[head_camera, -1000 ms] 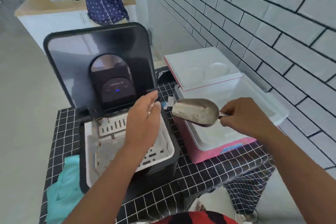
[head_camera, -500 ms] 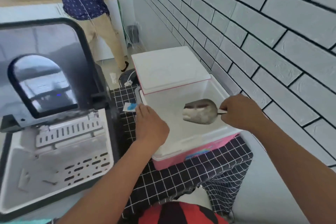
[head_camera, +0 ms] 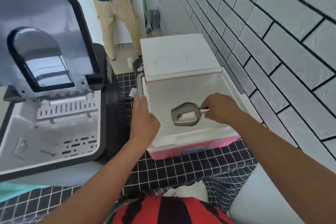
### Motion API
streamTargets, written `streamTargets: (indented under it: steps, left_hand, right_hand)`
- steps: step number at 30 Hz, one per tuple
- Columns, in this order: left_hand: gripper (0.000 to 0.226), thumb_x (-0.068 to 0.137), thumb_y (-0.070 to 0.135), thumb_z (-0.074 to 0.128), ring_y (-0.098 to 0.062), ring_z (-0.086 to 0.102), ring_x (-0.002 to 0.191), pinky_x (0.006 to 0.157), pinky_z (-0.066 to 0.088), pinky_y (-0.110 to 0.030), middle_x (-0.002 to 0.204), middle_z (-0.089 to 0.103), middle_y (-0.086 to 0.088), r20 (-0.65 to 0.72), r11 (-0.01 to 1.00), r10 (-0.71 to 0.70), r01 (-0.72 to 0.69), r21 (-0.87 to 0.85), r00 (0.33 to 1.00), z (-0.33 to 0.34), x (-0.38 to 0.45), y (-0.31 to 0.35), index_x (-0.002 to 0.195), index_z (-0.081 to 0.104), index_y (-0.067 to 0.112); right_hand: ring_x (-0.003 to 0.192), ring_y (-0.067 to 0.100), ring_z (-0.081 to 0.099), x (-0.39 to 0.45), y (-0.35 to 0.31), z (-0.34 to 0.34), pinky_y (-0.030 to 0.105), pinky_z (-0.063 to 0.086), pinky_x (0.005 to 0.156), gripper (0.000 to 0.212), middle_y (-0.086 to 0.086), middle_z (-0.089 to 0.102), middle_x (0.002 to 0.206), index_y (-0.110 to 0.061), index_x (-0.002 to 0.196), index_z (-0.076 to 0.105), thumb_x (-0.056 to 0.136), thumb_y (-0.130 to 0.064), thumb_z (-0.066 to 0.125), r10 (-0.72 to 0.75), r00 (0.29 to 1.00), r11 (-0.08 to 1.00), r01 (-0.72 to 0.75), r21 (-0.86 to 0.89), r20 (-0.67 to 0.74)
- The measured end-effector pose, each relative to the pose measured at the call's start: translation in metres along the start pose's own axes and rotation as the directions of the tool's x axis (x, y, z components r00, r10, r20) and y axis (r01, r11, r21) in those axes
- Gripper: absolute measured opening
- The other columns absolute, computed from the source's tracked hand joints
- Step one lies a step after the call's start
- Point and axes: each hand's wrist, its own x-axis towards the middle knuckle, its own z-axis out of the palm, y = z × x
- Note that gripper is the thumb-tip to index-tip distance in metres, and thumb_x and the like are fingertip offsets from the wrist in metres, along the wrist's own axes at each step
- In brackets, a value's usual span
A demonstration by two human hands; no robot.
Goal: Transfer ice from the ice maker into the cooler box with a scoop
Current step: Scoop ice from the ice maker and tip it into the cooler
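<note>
Bare forearms; red shirt (head_camera: 163, 211) with black stripes.

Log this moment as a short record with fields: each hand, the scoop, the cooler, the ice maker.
right hand: grips the handle of the silver metal scoop
scoop: over the open pink-and-white cooler box, white ice inside
left hand: fingers straight, at the cooler's left rim
cooler lid: resting across the far half
black ice maker: lid up, white basket exposed

A white brick-pattern wall (head_camera: 263, 32) with dark grout runs along the right, a black grid-checked tablecloth (head_camera: 172, 172) covers the table, and white cabinets (head_camera: 87, 5) stand behind.
</note>
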Motion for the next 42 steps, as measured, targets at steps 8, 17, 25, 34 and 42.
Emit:
streamTargets:
  steps: [8, 17, 25, 34, 42]
  left_hand:
    - [0.068, 0.091, -0.010, 0.042, -0.016, 0.001, 0.149, 0.086, -0.005, 0.014, 0.163, -0.003, -0.009, -0.019, 0.998, -0.017, 0.018, 0.053, 1.000, 0.007, -0.001, -0.003, 0.152, 0.016, 0.004]
    - [0.066, 0.092, -0.009, 0.044, -0.016, -0.002, 0.149, 0.093, -0.008, 0.010, 0.162, 0.002, -0.010, -0.031, 0.993, 0.026, -0.022, 0.117, 0.999, 0.009, 0.000, -0.006, 0.151, 0.018, 0.001]
    - [0.064, 0.093, -0.007, 0.043, -0.008, 0.000, 0.146, 0.090, -0.005, 0.012, 0.163, 0.001, -0.007, -0.029, 0.996, 0.009, -0.007, 0.093, 1.000, 0.007, -0.001, -0.005, 0.152, 0.019, 0.003]
    - [0.064, 0.095, -0.004, 0.043, -0.010, -0.002, 0.148, 0.089, -0.007, 0.013, 0.163, -0.001, -0.003, -0.020, 0.996, -0.003, 0.005, 0.086, 1.000, 0.009, -0.001, -0.009, 0.153, 0.017, 0.006]
    - [0.063, 0.095, -0.005, 0.041, -0.015, -0.001, 0.149, 0.096, -0.004, 0.009, 0.163, -0.003, -0.006, -0.004, 0.996, 0.001, -0.001, 0.086, 1.000, 0.009, -0.001, -0.008, 0.153, 0.017, 0.004]
  right_hand:
    - [0.097, 0.015, 0.057, 0.032, -0.012, 0.047, 0.024, 0.041, 0.077, 0.035, -0.001, 0.065, 0.107, -0.019, 0.111, 0.072, 0.076, -0.019, 0.074, -0.201, 0.929, 0.959, 0.123, 0.255, 0.309]
    - [0.111, 0.016, 0.054, 0.042, -0.011, 0.065, 0.018, 0.035, 0.085, 0.036, 0.001, 0.060, 0.124, -0.016, 0.125, 0.063, 0.089, -0.020, 0.061, -0.290, 0.806, 0.951, 0.183, 0.248, 0.516]
    - [0.096, 0.007, 0.052, 0.045, -0.012, 0.067, 0.019, 0.038, 0.085, 0.050, -0.005, 0.061, 0.126, -0.022, 0.135, 0.054, 0.087, -0.030, 0.065, -0.247, 0.804, 0.951, 0.095, 0.293, 0.541]
    - [0.098, 0.007, 0.055, 0.045, -0.010, 0.066, 0.016, 0.037, 0.086, 0.034, -0.003, 0.065, 0.119, -0.019, 0.121, 0.066, 0.087, -0.020, 0.064, -0.157, 0.923, 0.910, -0.003, 0.414, 0.352]
    - [0.099, 0.006, 0.062, 0.036, -0.013, 0.052, 0.017, 0.042, 0.088, 0.021, -0.008, 0.070, 0.110, -0.023, 0.106, 0.073, 0.089, -0.025, 0.060, -0.020, 1.000, 0.866, 0.010, 0.501, 0.015]
